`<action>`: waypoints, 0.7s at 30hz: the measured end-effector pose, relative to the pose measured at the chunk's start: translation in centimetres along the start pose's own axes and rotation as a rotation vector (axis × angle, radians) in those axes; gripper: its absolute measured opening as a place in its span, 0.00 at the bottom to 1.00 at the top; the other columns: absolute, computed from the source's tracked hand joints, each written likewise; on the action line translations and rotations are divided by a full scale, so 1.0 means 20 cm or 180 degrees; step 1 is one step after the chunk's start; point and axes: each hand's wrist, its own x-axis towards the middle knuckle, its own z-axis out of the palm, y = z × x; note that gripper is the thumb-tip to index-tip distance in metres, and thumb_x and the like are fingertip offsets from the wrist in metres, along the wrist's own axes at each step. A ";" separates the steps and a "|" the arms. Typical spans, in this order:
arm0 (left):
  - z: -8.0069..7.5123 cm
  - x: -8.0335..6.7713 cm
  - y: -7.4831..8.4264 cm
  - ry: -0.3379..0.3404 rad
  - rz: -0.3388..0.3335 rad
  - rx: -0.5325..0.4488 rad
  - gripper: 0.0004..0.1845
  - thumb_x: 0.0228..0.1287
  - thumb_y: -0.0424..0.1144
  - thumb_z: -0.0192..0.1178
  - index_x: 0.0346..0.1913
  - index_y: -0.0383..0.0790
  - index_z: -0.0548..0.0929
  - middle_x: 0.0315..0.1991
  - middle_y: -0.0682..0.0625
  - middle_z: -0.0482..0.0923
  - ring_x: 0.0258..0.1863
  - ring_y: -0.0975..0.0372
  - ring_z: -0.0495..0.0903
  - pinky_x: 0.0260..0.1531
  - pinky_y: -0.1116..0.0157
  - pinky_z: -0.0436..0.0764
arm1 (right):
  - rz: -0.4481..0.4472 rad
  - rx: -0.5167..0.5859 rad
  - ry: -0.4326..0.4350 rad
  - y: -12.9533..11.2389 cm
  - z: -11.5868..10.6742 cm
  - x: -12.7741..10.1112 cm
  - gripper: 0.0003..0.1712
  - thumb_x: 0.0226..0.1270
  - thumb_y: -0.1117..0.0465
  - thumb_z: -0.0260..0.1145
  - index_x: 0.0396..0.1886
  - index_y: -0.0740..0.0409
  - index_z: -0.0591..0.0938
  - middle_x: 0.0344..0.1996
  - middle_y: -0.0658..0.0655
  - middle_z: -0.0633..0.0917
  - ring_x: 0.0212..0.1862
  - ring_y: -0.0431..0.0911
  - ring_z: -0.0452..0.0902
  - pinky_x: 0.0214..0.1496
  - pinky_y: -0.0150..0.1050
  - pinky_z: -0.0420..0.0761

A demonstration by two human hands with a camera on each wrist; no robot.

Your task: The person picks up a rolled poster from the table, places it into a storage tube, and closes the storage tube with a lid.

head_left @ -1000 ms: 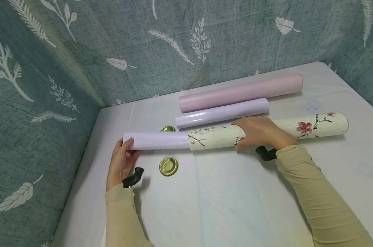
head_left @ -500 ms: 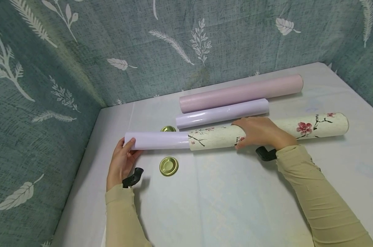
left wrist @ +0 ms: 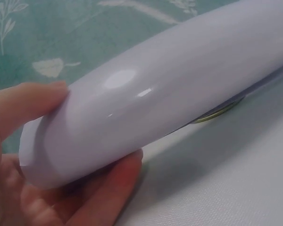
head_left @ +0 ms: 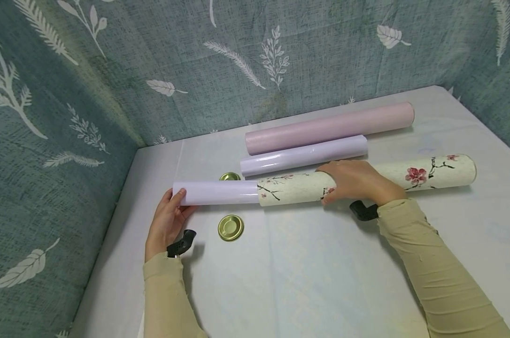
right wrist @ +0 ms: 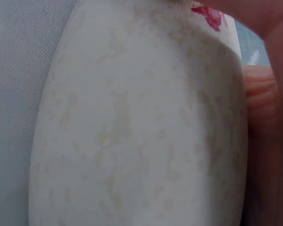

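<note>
A long cream tube with red blossoms lies across the white table. A glossy lilac roll sticks out of its left end. My left hand holds the roll's free end, thumb on top and fingers beneath, as the left wrist view shows on the lilac roll. My right hand grips the floral tube at its middle; the right wrist view is filled by the cream tube.
Behind lie a pink tube and a second lilac roll. One gold lid sits in front of the roll, another gold lid behind it. Teal leaf-print cloth walls close the left and back.
The lilac roll has slid a little to the right, further into the floral tube, with my left hand following. My right hand has stayed in place.
</note>
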 end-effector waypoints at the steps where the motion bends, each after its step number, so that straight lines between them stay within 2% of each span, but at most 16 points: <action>1: 0.00 0.00 0.00 -0.0010 0.0000 0.0014 0.37 0.54 0.49 0.61 0.64 0.45 0.56 0.59 0.45 0.59 0.55 0.55 0.68 0.47 0.63 0.74 | 0.0004 0.0000 -0.0005 0.00 0.00 0.00 0.49 0.38 0.33 0.68 0.60 0.52 0.69 0.55 0.56 0.74 0.54 0.53 0.69 0.47 0.52 0.70; 9: 0.01 0.00 0.00 0.0008 -0.0021 0.0081 0.39 0.52 0.45 0.64 0.64 0.46 0.56 0.58 0.45 0.59 0.51 0.56 0.71 0.46 0.64 0.74 | 0.0013 0.0012 -0.0005 -0.01 -0.01 0.00 0.49 0.38 0.34 0.68 0.60 0.52 0.69 0.54 0.56 0.74 0.54 0.53 0.69 0.48 0.52 0.70; 15: 0.01 0.00 0.00 -0.0029 -0.0023 0.0184 0.39 0.52 0.44 0.64 0.65 0.46 0.57 0.59 0.44 0.59 0.52 0.56 0.71 0.46 0.65 0.74 | 0.0015 0.0009 -0.0013 -0.01 -0.01 0.00 0.49 0.38 0.34 0.68 0.61 0.52 0.68 0.55 0.57 0.74 0.55 0.53 0.69 0.48 0.53 0.70; 21: 0.03 0.00 0.01 -0.0029 -0.0120 0.0470 0.41 0.51 0.49 0.64 0.66 0.47 0.56 0.60 0.45 0.59 0.53 0.56 0.69 0.45 0.67 0.74 | 0.0037 -0.0018 -0.0035 -0.01 -0.01 0.00 0.50 0.39 0.34 0.68 0.61 0.52 0.67 0.56 0.58 0.73 0.56 0.55 0.68 0.49 0.54 0.69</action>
